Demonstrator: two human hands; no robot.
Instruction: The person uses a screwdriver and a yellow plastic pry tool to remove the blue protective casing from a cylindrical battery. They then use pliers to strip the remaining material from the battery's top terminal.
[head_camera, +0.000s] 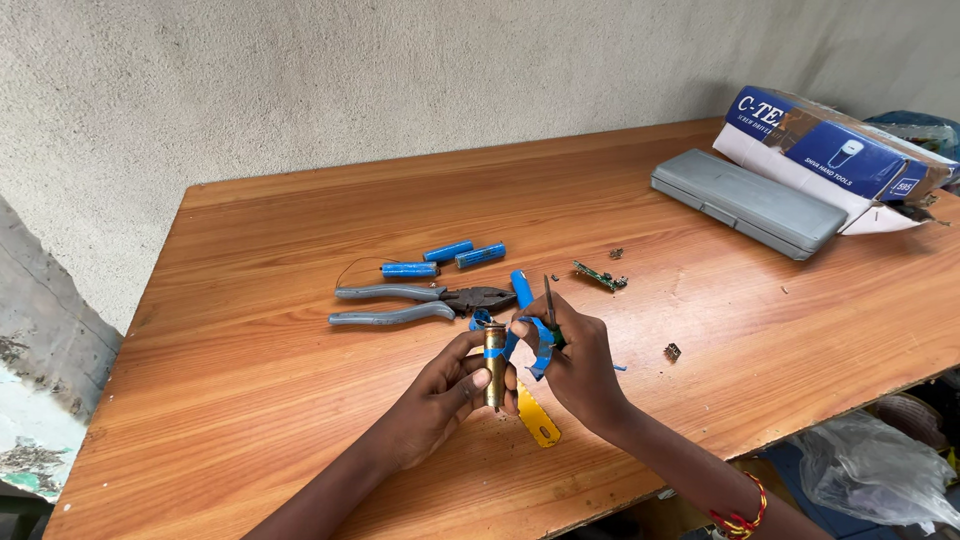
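My left hand (445, 390) grips a cylindrical battery cell (495, 362), held upright, its brass-coloured metal bared. My right hand (575, 365) pinches the cell's blue wrapper (540, 345), which hangs peeled off in a curl, and also holds a thin pointed tool (549, 298) sticking up. Both hands hover just above the wooden table (300, 330). A yellow strip (537, 420) lies under them. Grey-handled pliers (410, 302) lie just beyond the hands, with a blue cell (521, 288) beside their jaws.
Three more blue cells (450, 259) lie behind the pliers. A small green circuit board (600, 276) and tiny parts (672, 351) lie right of the hands. A grey case (745, 202) and a blue-white box (835, 160) sit at the far right. A plastic bag (870, 470) lies below the table edge.
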